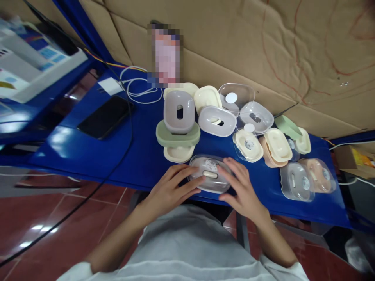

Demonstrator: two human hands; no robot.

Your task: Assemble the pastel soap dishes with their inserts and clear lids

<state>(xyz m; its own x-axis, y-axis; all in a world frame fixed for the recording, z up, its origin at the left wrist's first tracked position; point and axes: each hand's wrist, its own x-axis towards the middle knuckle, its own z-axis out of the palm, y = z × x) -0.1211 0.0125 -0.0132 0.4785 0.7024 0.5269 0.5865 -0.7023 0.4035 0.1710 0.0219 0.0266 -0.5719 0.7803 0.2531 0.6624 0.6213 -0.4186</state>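
A grey oval soap box (202,186) with a clear lid, a round printed label and a pale slot piece sits at the table's front edge. My left hand (172,187) lies over its left end, fingers stretched apart and touching the lid. At the right end, my right hand (241,189) is spread too, with fingertips on the lid and the thumb by the near rim. Behind the box stand a grey tray (179,111) with a slot, a green tray (177,136) and a cream tray (178,154).
On the blue table (140,156) are a black phone (105,117), a white charger (110,86) and a cable. Grey oval trays (217,121), cream pieces (277,145) and lidded boxes (295,181) fill the right side. Cardboard (234,47) lines the back.
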